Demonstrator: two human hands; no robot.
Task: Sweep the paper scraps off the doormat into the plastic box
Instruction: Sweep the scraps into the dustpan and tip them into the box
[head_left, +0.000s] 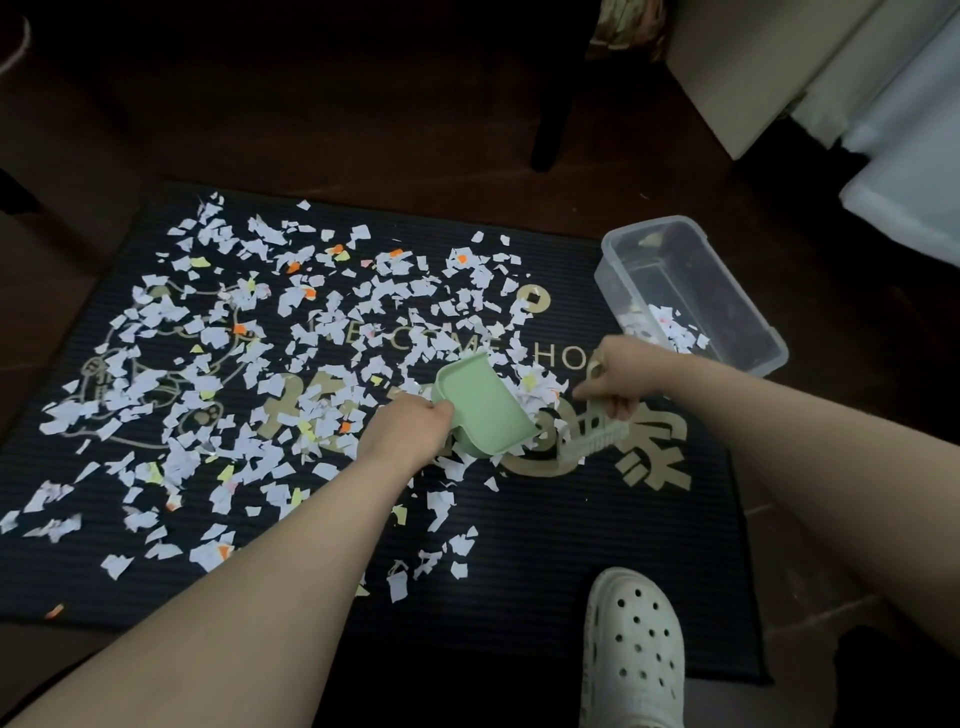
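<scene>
Paper scraps (208, 332): white, some yellow and orange, strewn over the dark doormat (571, 571) from 9 to 1 o'clock of the hands; a small heap lies between the two hands, at the dustpan's mouth

Dustpan (485, 410): green, tilted. Left hand (410, 428) at its 8 o'clock end, fingers curled round the handle, forearm reaching in from 7 o'clock

Brush (597, 444): pale green, bristles down on the mat at 4 o'clock of the dustpan. Right hand (618, 382) above it, fingers closed round the handle, forearm entering from 4 o'clock

Plastic box (769, 343): clear, open-topped, at 2 o'clock of the right hand by the mat's corner, scraps in its near end

Shoe (631, 654): white clog, 6 o'clock
</scene>
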